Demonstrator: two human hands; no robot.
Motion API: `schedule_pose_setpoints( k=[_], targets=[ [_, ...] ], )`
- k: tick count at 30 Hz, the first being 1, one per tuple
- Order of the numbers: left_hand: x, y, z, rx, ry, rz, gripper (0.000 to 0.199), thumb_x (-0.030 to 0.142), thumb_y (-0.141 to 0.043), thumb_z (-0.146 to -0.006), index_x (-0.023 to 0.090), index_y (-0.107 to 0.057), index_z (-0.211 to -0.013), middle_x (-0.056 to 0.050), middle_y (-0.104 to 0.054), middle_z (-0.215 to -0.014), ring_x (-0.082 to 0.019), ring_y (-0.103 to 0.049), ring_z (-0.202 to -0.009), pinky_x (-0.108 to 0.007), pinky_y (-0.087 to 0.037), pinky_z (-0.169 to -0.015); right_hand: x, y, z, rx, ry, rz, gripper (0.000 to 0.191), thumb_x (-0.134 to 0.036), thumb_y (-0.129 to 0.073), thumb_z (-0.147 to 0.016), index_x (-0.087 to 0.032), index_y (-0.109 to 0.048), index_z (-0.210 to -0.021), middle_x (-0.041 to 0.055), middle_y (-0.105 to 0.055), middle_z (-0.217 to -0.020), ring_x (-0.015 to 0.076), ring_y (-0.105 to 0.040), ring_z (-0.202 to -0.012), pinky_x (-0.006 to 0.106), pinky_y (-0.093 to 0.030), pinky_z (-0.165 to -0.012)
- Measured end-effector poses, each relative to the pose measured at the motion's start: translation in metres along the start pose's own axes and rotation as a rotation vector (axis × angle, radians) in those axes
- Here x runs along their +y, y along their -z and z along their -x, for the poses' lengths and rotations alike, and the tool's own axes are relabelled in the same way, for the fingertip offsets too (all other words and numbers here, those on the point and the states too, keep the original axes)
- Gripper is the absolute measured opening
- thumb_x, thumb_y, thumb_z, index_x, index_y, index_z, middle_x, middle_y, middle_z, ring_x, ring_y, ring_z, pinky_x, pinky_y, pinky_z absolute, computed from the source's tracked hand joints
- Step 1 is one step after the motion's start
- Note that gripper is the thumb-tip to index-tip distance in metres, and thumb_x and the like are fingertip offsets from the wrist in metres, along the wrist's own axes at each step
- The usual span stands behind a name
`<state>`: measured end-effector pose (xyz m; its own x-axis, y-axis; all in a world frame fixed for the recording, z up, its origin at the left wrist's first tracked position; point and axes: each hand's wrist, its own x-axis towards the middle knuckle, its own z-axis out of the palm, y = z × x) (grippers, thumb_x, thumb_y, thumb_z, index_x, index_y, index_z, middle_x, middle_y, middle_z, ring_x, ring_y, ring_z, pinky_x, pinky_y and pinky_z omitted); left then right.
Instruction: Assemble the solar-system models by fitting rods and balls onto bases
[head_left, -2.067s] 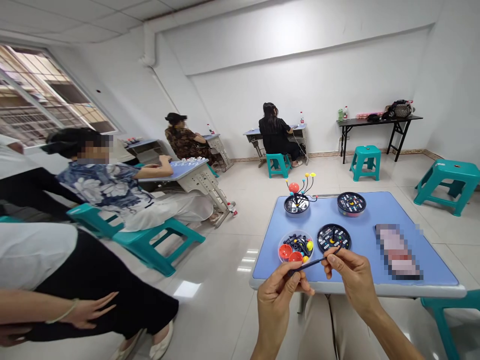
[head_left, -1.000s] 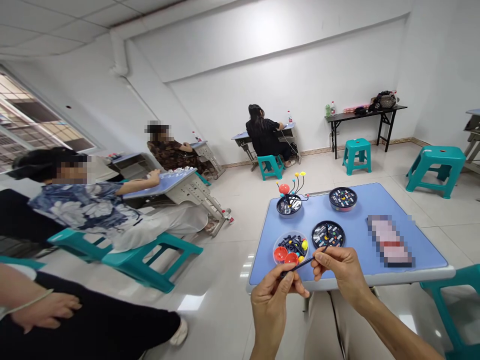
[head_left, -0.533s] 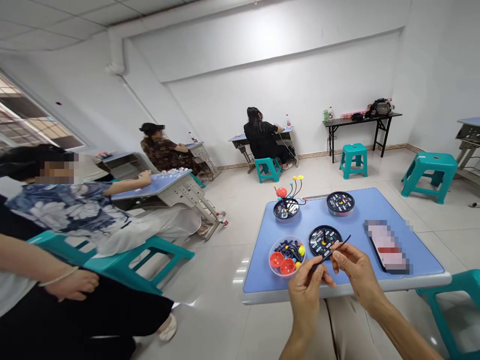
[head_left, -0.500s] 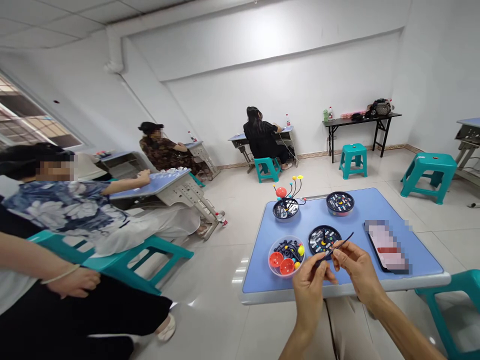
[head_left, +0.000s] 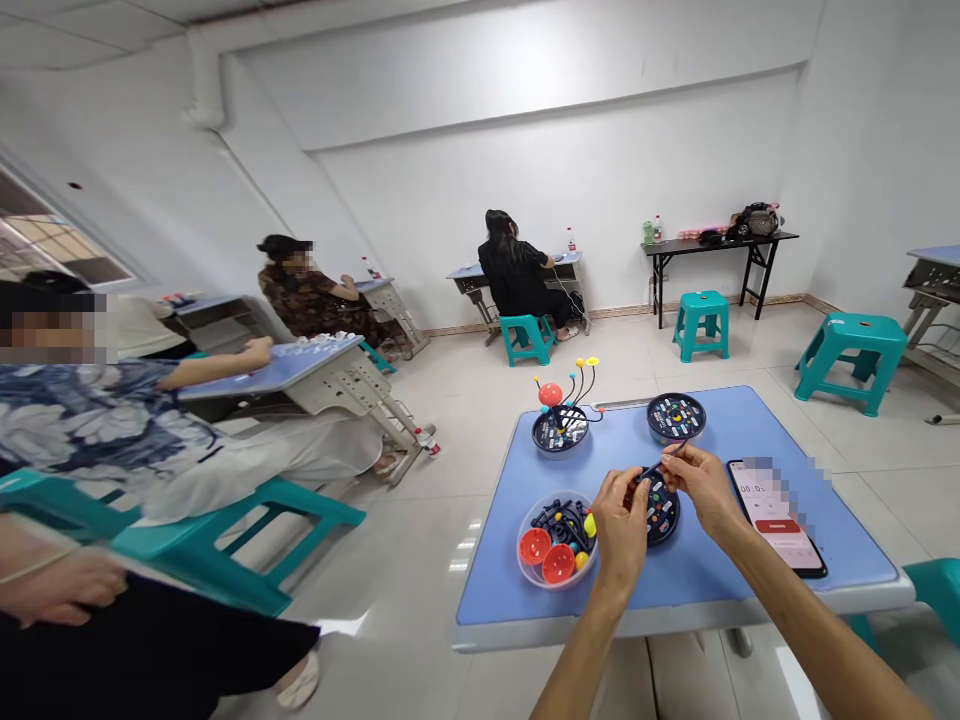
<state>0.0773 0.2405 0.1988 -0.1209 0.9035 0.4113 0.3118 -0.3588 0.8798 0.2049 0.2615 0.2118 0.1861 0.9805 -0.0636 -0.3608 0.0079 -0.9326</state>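
Note:
Both hands are over a round black disc (head_left: 661, 515) with coloured dots on the blue table (head_left: 495, 590). My left hand (head_left: 624, 510) pinches one end of a thin dark rod (head_left: 657, 466); my right hand (head_left: 696, 482) grips it farther along. Left of them, a clear bowl (head_left: 523, 566) holds red half-shells (head_left: 558, 564), dark sticks, and yellow and blue balls. Behind stand a second black disc (head_left: 676, 415) and a round base (head_left: 561, 430) bearing a red ball (head_left: 550, 394) and curved arms with small coloured balls.
A phone (head_left: 780, 525) lies right of my hands. Green stools (head_left: 855, 350) stand around the room. People sit at desks ahead and to the left; another person's hand (head_left: 60, 575) is at the lower left. A black table (head_left: 720, 243) with bags is by the wall.
The view has shifted, so the table appears lower and wider. Both hands have moved forward over the near disc with the rod, now covering part of it.

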Motion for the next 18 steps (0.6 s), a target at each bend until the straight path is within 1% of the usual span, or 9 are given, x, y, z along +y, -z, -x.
schedule_pose_setpoints(
  k=[3,7,12,18],
  targets=[
    [-0.006,-0.004,-0.001,0.000,-0.012,-0.034,0.013,0.020,-0.061,-0.083,0.019,-0.073,-0.087,-0.002,-0.065,-0.076,-0.015,-0.059,-0.069,-0.027,-0.046,-0.067,0.007,0.002,-0.006,0.026,-0.015,0.022,0.035,-0.038,-0.080,-0.055,-0.014,-0.065,-0.075,-0.0033,-0.058,-0.056,0.0106,-0.047,-0.052,0.024,-0.036,-0.051],
    [-0.012,-0.008,-0.002,0.014,-0.020,-0.063,0.013,0.019,-0.060,-0.083,0.019,-0.072,-0.087,-0.001,-0.064,-0.075,-0.014,-0.058,-0.067,-0.026,-0.046,-0.066,0.013,0.003,-0.012,0.045,-0.035,0.037,0.034,-0.037,-0.078,-0.055,-0.014,-0.065,-0.078,-0.0030,-0.059,-0.057,0.0116,-0.049,-0.053,0.024,-0.037,-0.051],
    [-0.013,-0.009,-0.003,0.012,-0.016,-0.094,0.012,0.018,-0.061,-0.083,0.019,-0.073,-0.085,0.000,-0.063,-0.072,-0.014,-0.057,-0.066,-0.026,-0.045,-0.065,0.015,0.002,-0.016,0.045,-0.046,0.072,0.034,-0.037,-0.074,-0.057,-0.015,-0.065,-0.081,-0.0025,-0.060,-0.058,0.0112,-0.050,-0.051,0.024,-0.038,-0.050],
    [-0.019,-0.013,-0.001,-0.041,0.055,-0.179,0.012,0.016,-0.062,-0.083,0.018,-0.073,-0.086,-0.001,-0.064,-0.073,-0.015,-0.057,-0.067,-0.028,-0.045,-0.067,0.021,0.006,-0.019,0.030,-0.066,0.213,0.036,-0.039,-0.069,-0.058,-0.015,-0.062,-0.085,-0.0016,-0.060,-0.059,0.0135,-0.053,-0.053,0.026,-0.041,-0.049]
  ],
)
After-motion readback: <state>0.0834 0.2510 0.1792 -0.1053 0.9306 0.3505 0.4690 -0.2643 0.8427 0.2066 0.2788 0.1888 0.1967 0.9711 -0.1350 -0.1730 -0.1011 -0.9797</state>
